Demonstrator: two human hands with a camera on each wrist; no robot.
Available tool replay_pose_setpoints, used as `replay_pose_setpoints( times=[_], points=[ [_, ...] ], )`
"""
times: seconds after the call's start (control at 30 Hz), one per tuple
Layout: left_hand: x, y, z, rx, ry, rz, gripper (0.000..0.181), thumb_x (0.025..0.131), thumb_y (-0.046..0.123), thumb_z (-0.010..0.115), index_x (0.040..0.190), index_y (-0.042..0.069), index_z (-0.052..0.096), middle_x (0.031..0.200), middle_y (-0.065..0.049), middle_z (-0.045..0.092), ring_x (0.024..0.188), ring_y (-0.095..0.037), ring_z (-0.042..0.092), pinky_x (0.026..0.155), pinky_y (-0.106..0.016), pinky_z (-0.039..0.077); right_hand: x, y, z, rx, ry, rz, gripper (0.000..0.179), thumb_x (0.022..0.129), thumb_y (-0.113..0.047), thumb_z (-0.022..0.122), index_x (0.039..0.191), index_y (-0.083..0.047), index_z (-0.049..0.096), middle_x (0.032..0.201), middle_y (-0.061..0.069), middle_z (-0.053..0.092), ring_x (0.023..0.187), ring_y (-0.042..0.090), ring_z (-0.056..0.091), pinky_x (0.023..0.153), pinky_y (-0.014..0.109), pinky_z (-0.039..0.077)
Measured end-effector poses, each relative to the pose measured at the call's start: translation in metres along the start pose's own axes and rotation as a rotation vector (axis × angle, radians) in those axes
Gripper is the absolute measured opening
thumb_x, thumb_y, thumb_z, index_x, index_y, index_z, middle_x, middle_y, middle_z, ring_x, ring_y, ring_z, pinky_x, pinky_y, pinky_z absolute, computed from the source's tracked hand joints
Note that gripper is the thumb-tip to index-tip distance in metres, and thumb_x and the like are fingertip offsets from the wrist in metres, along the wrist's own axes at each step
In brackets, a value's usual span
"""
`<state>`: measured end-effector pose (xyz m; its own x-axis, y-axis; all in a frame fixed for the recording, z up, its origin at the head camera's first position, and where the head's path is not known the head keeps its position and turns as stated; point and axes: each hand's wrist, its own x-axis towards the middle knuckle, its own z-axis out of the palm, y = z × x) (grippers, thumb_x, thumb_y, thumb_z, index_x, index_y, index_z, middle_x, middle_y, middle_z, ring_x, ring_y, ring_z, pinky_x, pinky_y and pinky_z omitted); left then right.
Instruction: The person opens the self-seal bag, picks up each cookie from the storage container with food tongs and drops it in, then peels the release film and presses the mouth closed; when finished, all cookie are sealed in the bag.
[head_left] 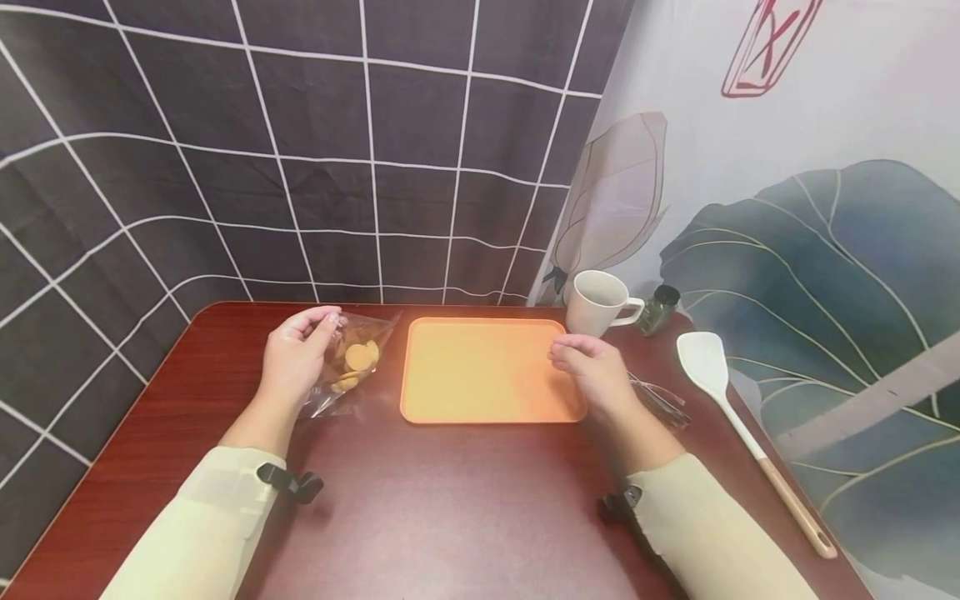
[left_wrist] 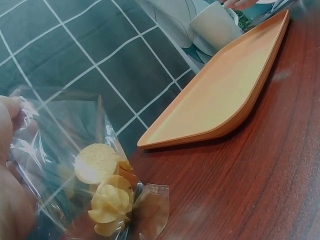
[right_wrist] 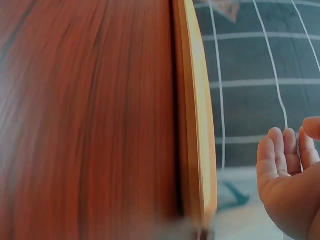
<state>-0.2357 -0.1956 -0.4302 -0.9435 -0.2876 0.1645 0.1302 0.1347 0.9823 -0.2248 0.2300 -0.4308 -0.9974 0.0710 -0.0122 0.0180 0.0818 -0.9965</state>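
Observation:
Between thumb and fingers, my left hand (head_left: 296, 350) pinches the top edge of a clear plastic bag (head_left: 382, 329). Inside it lie several round yellow chips (left_wrist: 97, 164), bunched toward the bottom. The bag hangs at the left of an orange tray (head_left: 480, 371), apart from it. My right hand (head_left: 596, 367) is over the tray's right end, its fingers loosely bent and holding nothing. In the right wrist view that hand (right_wrist: 290, 185) appears beside the tray's edge (right_wrist: 200, 125), with a gap between them.
Behind the right hand stand a white mug (head_left: 596, 302) and a small dark-lidded jar (head_left: 660, 310). A clear packet with dark contents (head_left: 660, 400) lies near the right wrist. A white spatula with a wooden handle (head_left: 750, 433) lies along the table's right edge. Curtains hang behind.

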Motion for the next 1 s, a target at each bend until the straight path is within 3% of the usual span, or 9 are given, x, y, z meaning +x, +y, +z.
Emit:
replay_pose_setpoints(
  times=[0.13,0.27,0.4,0.53,0.8,1.0],
  points=[
    [-0.001,0.002,0.000,-0.004,-0.011,0.007,0.030,0.104,0.020,0.071,0.125,-0.001,0.074,0.086,0.027,0.074,0.081,0.004,0.068,0.073,-0.011,0.056,0.006,-0.001,0.032,0.063,-0.058,-0.022,0.032,0.100,-0.001,0.068,0.126,0.017,0.064,0.091,-0.006,0.078,0.089,0.008,0.077,0.088,0.026,0.064],
    [-0.002,0.004,0.000,-0.010,-0.027,0.005,0.032,0.104,0.020,0.071,0.127,-0.003,0.073,0.086,0.027,0.074,0.081,0.004,0.068,0.073,-0.011,0.056,0.011,-0.005,0.062,0.071,-0.112,-0.015,0.034,0.101,-0.003,0.067,0.129,0.016,0.064,0.096,-0.005,0.078,0.095,0.012,0.077,0.091,0.029,0.064],
    [-0.003,0.006,0.000,-0.023,-0.037,0.009,0.031,0.105,0.018,0.070,0.127,-0.004,0.072,0.086,0.027,0.074,0.081,0.003,0.068,0.073,-0.011,0.056,0.017,-0.009,0.090,0.074,-0.155,0.016,0.035,0.101,-0.004,0.067,0.132,0.014,0.064,0.113,0.014,0.078,0.102,0.018,0.076,0.095,0.032,0.063],
    [-0.002,0.004,0.001,-0.048,-0.037,0.024,0.030,0.105,0.016,0.068,0.125,-0.005,0.072,0.087,0.023,0.076,0.080,0.003,0.069,0.071,-0.012,0.056,0.024,-0.010,0.114,0.085,-0.183,0.043,0.035,0.101,-0.006,0.069,0.132,0.008,0.066,0.136,0.031,0.068,0.110,0.025,0.076,0.104,0.040,0.061],
    [-0.004,0.009,0.005,-0.095,-0.047,0.032,0.028,0.105,0.014,0.069,0.124,-0.007,0.072,0.086,0.022,0.076,0.081,0.002,0.070,0.072,-0.013,0.058,0.036,-0.006,0.152,0.082,-0.240,0.059,0.037,0.097,-0.008,0.074,0.133,0.001,0.070,0.138,0.030,0.069,0.107,0.023,0.077,0.107,0.047,0.059],
    [-0.005,0.011,0.006,-0.078,-0.049,0.027,0.028,0.104,0.013,0.069,0.124,-0.006,0.072,0.085,0.022,0.076,0.079,0.002,0.069,0.070,-0.013,0.057,0.046,0.001,0.176,0.071,-0.304,0.055,0.046,0.099,-0.009,0.073,0.142,0.006,0.063,0.139,0.029,0.069,0.122,0.035,0.074,0.109,0.051,0.057]
  ],
)
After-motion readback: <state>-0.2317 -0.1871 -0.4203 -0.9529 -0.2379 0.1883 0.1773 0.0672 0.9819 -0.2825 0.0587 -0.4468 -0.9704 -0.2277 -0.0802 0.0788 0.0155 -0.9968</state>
